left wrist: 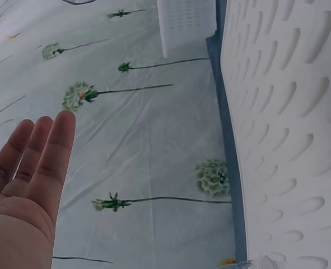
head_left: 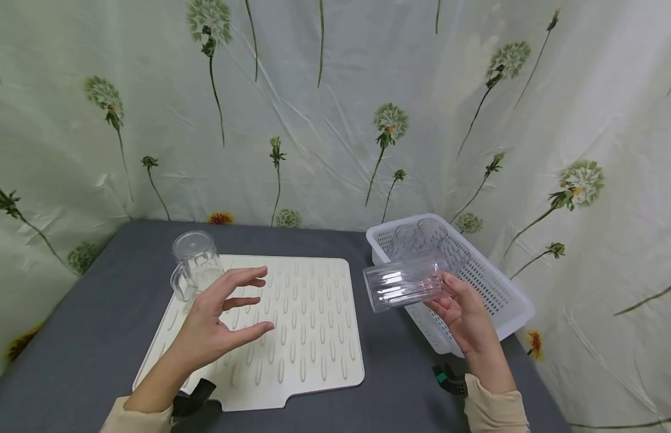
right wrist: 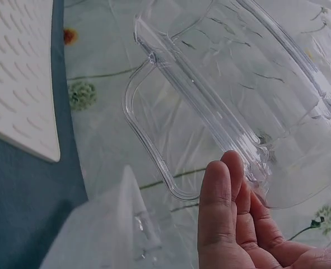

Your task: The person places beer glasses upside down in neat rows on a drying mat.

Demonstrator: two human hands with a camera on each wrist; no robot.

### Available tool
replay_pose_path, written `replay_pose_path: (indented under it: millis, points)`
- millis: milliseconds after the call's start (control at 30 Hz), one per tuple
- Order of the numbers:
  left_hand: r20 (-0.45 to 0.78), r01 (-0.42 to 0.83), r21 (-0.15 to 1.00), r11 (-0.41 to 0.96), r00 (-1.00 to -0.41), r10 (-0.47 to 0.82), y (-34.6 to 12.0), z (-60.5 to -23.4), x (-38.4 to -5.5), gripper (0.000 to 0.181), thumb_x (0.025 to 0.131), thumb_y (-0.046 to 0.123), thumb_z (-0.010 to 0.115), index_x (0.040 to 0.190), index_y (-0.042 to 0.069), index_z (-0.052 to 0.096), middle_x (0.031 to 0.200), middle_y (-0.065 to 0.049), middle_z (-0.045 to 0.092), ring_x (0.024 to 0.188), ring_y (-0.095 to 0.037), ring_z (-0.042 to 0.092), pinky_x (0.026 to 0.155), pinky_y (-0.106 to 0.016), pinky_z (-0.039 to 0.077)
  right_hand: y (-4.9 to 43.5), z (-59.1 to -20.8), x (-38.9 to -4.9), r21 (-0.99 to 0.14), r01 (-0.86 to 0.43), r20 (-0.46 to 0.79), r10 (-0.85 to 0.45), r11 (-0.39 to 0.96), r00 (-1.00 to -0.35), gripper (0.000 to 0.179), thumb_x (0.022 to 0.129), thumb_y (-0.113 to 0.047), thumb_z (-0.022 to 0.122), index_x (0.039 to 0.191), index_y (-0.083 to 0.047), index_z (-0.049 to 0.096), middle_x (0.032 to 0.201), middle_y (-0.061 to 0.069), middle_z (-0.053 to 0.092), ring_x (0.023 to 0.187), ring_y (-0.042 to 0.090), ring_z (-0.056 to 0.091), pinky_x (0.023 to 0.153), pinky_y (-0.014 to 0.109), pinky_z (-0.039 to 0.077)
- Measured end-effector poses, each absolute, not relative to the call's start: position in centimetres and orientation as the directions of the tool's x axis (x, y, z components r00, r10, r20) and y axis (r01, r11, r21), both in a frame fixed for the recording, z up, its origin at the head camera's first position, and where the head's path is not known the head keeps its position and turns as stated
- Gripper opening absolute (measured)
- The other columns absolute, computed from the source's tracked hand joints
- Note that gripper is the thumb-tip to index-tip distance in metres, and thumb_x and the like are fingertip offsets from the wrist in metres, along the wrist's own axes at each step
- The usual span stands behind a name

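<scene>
Clear mug [head_left: 397,282] held, basket [head_left: 503,300] partly hidden, glassware [head_left: 432,232] inside indistinct

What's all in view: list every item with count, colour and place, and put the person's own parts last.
Board: one, off-white, on the table
Held mug: one, clear, in the right hand
Other mug: one, clear, on the board's far left corner
Basket: one, white, right side of the table
Glassware: at least two pieces, exact count unclear, clear, inside the basket
Table: one, dark grey, under everything
Curtain: pale with flower print, behind the table
Wrist gear: two pieces, black, one at each wrist
Sleeves: two, beige, on the forearms
Hands: two, bare; left hand above the board, right beside the basket
</scene>
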State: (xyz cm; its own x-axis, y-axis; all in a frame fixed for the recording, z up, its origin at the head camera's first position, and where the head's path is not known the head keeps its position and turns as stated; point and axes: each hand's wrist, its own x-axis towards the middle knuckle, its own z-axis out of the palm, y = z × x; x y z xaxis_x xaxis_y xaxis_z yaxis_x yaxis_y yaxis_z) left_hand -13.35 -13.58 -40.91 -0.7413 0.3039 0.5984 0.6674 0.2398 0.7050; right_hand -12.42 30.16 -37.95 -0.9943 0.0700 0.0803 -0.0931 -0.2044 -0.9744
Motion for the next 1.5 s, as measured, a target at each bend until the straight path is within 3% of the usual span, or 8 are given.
replay_pose_path:
  millis: [167,467,833,1133,1500]
  points:
    - [0.616,0.685,0.7,0.2,-0.722,0.315,-13.4,-40.4,-13.5,0.09,0.071,-0.004,0.098,0.151,0.009,0.058,0.146,-0.002,0.062,0.128,-0.01,0.064,0.094,-0.03,0.065,29.1,-38.6,-12.9,-0.959,-0.115,0.122,-0.01,-0.26,-0.993,0.029,0.112,-0.027,0.05,0.121,-0.016,0.076,0.11,-0.003,0.078,0.096,0.008,0.078,0.088,0.026,0.066]
    - [0.694,0.754,0.651,0.084,-0.636,0.338,-12.0,-40.3,-13.9,0.087,0.07,-0.009,0.095,0.148,0.0,0.058,0.142,-0.005,0.064,0.129,-0.01,0.063,0.096,-0.03,0.064,27.1,-39.6,-13.0,-0.939,-0.098,0.133,-0.085,-0.329,-0.987,0.031,0.112,-0.03,0.048,0.121,-0.02,0.076,0.111,-0.006,0.077,0.094,0.007,0.076,0.087,0.022,0.064]
    - [0.73,0.795,0.605,0.046,-0.576,0.367,-10.3,-40.5,-14.4,0.088,0.07,-0.005,0.097,0.148,0.003,0.058,0.143,-0.009,0.062,0.133,-0.014,0.061,0.099,-0.033,0.063,24.6,-40.6,-13.2,-0.927,-0.025,0.08,-0.132,-0.374,-0.988,0.027,0.111,-0.036,0.049,0.121,-0.018,0.067,0.112,-0.005,0.074,0.097,0.007,0.075,0.087,0.02,0.063]
    - [0.725,0.801,0.597,0.045,-0.563,0.397,-9.1,-40.7,-14.6,0.087,0.073,0.001,0.098,0.15,0.006,0.058,0.146,-0.015,0.06,0.139,-0.013,0.058,0.103,-0.034,0.062,23.3,-41.3,-13.2,-0.891,0.035,0.087,-0.246,-0.453,-0.965,0.03,0.114,-0.035,0.044,0.124,-0.016,0.066,0.114,-0.006,0.076,0.101,0.007,0.075,0.089,0.02,0.062]
    - [0.705,0.793,0.605,0.073,-0.576,0.415,-8.2,-41.0,-14.5,0.088,0.074,0.009,0.1,0.151,0.01,0.057,0.152,-0.01,0.056,0.139,-0.015,0.059,0.107,-0.033,0.059,21.9,-41.8,-13.1,-0.822,0.154,0.061,-0.354,-0.548,-0.933,0.035,0.115,-0.037,0.041,0.12,-0.018,0.07,0.111,-0.006,0.079,0.103,0.008,0.077,0.09,0.021,0.062]
